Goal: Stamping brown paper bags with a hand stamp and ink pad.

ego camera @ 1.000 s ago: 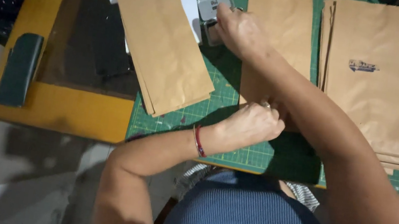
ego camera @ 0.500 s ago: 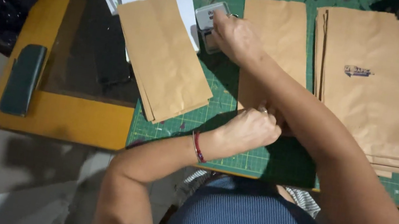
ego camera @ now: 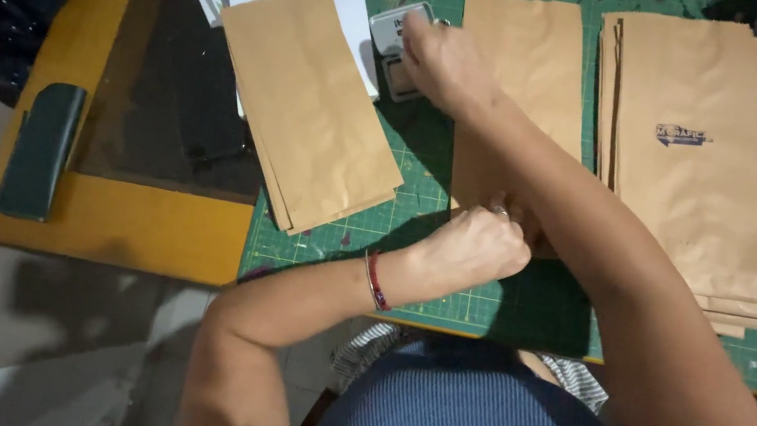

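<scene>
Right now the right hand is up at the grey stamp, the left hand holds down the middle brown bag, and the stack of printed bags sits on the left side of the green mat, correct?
Not quite. In the head view the stack of printed bags lies on the right side of the green mat, not the left. The rest holds: the right hand is at the grey stamp, and the left hand presses the middle brown bag.

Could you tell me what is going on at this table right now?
A person is working with brown paper bags on a green cutting mat. The right hand reaches to a small grey stamp pad at the top of the mat. The left hand presses down the near end of a single bag in the middle. A plain stack lies to the left, and a stack bearing a dark blue printed mark lies to the right.
</scene>
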